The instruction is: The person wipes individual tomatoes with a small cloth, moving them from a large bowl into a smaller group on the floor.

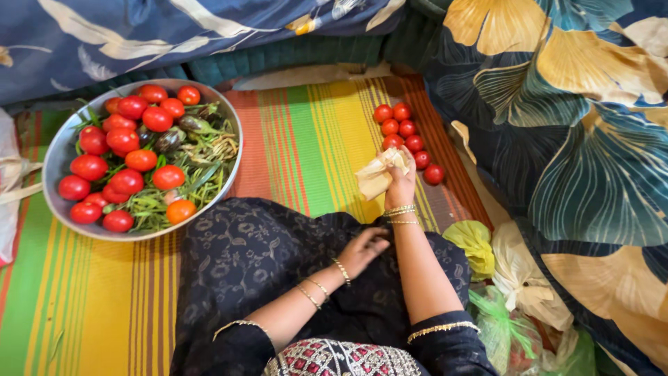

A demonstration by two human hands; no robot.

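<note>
Cream cloth (379,174): bunched in right hand (401,186), fingers closed on it.
Left hand (362,249): open, resting on lap.
Tomatoes (407,138): loose on striped mat (306,146), beside the right hand.

Tomatoes (406,138) lie right of the bowl (62,150).

- A home is shown — a floor-level sitting area.
- A striped woven mat (313,132) is spread out.
- Floral bedding (570,125) is piled around it.
</note>
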